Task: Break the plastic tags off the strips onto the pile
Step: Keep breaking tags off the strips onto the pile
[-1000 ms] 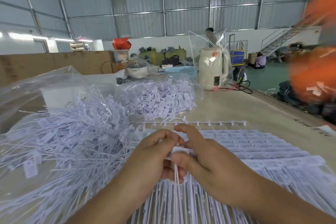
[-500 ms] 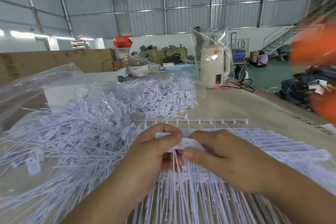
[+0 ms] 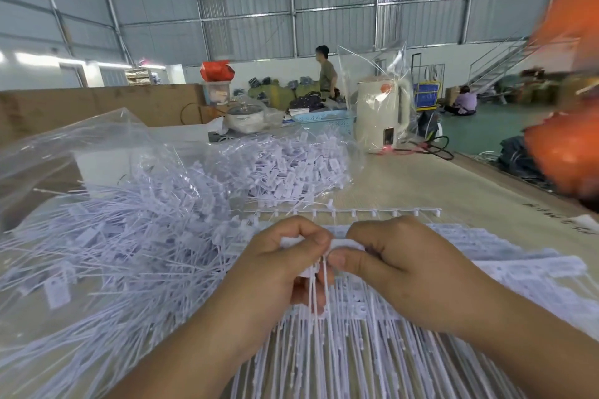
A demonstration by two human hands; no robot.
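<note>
Head view, far left: we see a clear plastic bag (image 3: pixel 64 152) puffed up over the table's left side, and spread below and beside it the pile (image 3: pixel 107 253) of loose white tags with their thin tails pointing every way. A second heap of tags (image 3: pixel 291 165) lies further back, under more clear film, near the middle of the table (image 3: pixel 437 185).

In the centre our left hand (image 3: pixel 275 272) has its fingers curled, thumb and forefinger pinching a small white tag (image 3: pixel 293 241) at the top of the strips. Thin white tails hang down from that pinch across the left palm. Just beside it, touching at the fingertips, our right hand (image 3: pixel 398 272) is curled too, its thumb and forefinger pinching the neighbouring tag (image 3: pixel 348 244) on the same row. So both grips are narrow, each closed on a tag.

Under and in front of both hands lie the strips (image 3: pixel 356 350), a fan of white stems still joined in rows, reaching to the lower right. Beyond the hands a bare white runner with stubs (image 3: pixel 356 212) lies across the table.

Further right and back stands a cream kettle (image 3: pixel 381 113) wrapped in clear film, with a blue basket (image 3: pixel 324 118) to its left. At the right edge we make out only a blurred orange shape (image 3: pixel 570 152).
</note>
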